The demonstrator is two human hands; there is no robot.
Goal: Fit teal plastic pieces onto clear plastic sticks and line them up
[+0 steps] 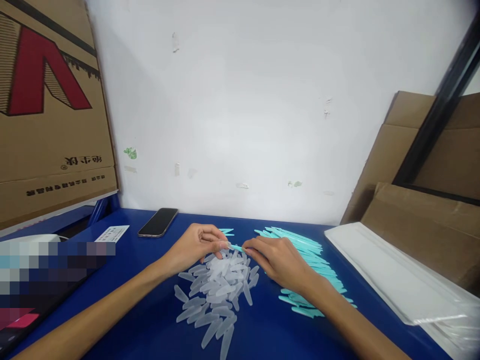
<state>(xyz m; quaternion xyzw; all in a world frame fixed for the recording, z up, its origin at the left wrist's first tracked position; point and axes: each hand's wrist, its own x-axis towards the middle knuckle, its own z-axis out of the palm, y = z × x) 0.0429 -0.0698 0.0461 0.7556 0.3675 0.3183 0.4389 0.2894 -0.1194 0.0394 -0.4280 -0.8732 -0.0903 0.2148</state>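
Between my hands is a slim teal plastic stick (236, 247), held above a heap of frosted translucent plastic sleeves (221, 280). My right hand (279, 260) pinches its right end. At its left end my left hand (200, 243) pinches a small pale piece that looks like one of the frosted sleeves; the fingers partly hide it. To the right, partly behind my right hand and forearm, lies a large pile of similar teal sticks (300, 245). A few more teal sticks (227, 232) lie just beyond my left hand.
A phone (158, 222) and a printed white card (112, 233) lie on the blue table (150, 315) at the left. White flat packs in clear plastic (393, 275) line the right edge. Cardboard boxes (56, 140) stand at both sides, with a white wall (240, 110) behind.
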